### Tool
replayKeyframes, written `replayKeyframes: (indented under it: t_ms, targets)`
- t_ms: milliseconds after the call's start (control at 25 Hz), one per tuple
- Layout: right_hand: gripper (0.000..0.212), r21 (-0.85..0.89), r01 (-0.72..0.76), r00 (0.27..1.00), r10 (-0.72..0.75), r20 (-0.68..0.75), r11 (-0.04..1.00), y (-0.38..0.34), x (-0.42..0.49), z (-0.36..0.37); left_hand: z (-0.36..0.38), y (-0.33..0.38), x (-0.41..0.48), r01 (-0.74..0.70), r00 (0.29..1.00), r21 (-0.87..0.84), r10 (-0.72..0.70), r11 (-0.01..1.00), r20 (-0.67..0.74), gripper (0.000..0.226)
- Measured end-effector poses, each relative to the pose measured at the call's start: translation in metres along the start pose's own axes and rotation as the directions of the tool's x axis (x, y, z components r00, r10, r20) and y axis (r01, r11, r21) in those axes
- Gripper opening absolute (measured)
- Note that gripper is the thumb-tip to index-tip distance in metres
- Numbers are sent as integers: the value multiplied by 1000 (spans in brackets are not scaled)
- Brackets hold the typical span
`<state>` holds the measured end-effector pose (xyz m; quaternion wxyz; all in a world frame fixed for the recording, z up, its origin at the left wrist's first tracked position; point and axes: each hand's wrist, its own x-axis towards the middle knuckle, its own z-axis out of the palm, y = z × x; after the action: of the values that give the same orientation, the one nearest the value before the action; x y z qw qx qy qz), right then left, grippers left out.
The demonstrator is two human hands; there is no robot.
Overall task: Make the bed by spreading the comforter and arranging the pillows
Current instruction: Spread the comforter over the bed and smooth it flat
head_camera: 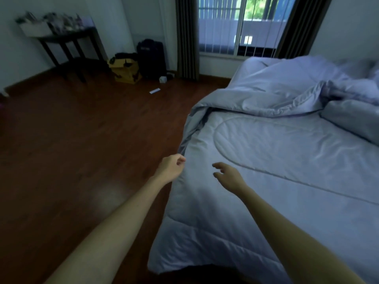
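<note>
A pale blue quilted comforter (266, 156) covers the bed on the right, flat near me and bunched in folds toward the far end. A pillow (354, 117) lies at the right edge, partly cut off. My left hand (171, 166) hangs at the comforter's left edge with fingers loosely curled, near a fold; I cannot tell whether it pinches the cloth. My right hand (227, 174) hovers over the flat comforter with relaxed fingers, holding nothing.
Dark wooden floor (82, 140) spreads to the left of the bed. A dark side table (69, 41) with clutter stands at the far left wall. A yellow box (125, 70) and a black bag (151, 58) sit by the curtained window (240, 25).
</note>
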<state>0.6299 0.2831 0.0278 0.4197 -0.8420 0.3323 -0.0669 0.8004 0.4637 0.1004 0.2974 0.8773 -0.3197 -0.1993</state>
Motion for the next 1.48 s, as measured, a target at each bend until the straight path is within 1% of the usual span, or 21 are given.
replayKeyframes:
  t_ms: [120, 200, 240, 280, 360, 440, 520, 680, 800, 920, 1040, 1120, 1240, 1360, 1480]
  targets:
    - [31, 220, 161, 980, -128, -155, 962, -106, 21, -12, -62, 7, 12, -110, 980, -82, 94, 991, -173, 22]
    - [20, 319, 303, 940, -227, -254, 898, -175, 30, -8, -106, 6, 8, -202, 951, -215, 139, 955, -276, 24]
    - [18, 371, 357, 921, -257, -293, 857, -204, 30, -2, -126, 1, 4, -238, 941, -281, 149, 930, -304, 25]
    - [18, 412, 397, 905, -276, -323, 820, -234, 31, 8, -153, -8, 0, -268, 935, -330, 161, 905, -316, 25]
    - [17, 468, 439, 891, -302, -340, 767, -277, 33, 29, -201, -30, -5, -302, 932, -392, 183, 869, -313, 25]
    - [14, 493, 457, 885, -324, -335, 740, -308, 41, 49, -248, -55, -6, -321, 930, -427, 197, 845, -309, 24]
    - [10, 502, 482, 871, -330, -364, 718, -332, 54, 65, -290, -73, -1, -341, 925, -427, 216, 838, -313, 22]
    - [11, 469, 507, 845, -311, -435, 723, -349, 75, 85, -327, -82, 25, -394, 914, -442, 293, 806, -281, 20]
    - [13, 427, 512, 841, -332, -428, 746, -350, 102, 82, -332, -80, 56, -416, 908, -487, 319, 768, -271, 21]
    - [16, 406, 492, 837, -290, -464, 770, -342, 141, 65, -328, -75, 102, -402, 916, -550, 331, 732, -228, 21]
    - [11, 408, 463, 809, -186, -558, 787, -324, 192, 44, -327, -56, 175, -428, 901, -558, 388, 711, -197, 22]
    - [9, 399, 443, 782, -129, -609, 803, -314, 239, 25, -323, -28, 241, -448, 887, -572, 422, 687, -187, 21]
    - [10, 408, 445, 741, -72, -668, 797, -317, 305, -10, -316, 20, 323, -466, 859, -573, 499, 674, -112, 22]
    - [12, 358, 465, 706, -95, -702, 809, -328, 358, -51, -315, 55, 386, -531, 797, -552, 601, 644, -66, 24]
    - [13, 348, 468, 704, -104, -702, 812, -332, 402, -86, -324, 76, 451, -525, 789, -586, 611, 617, -63, 24]
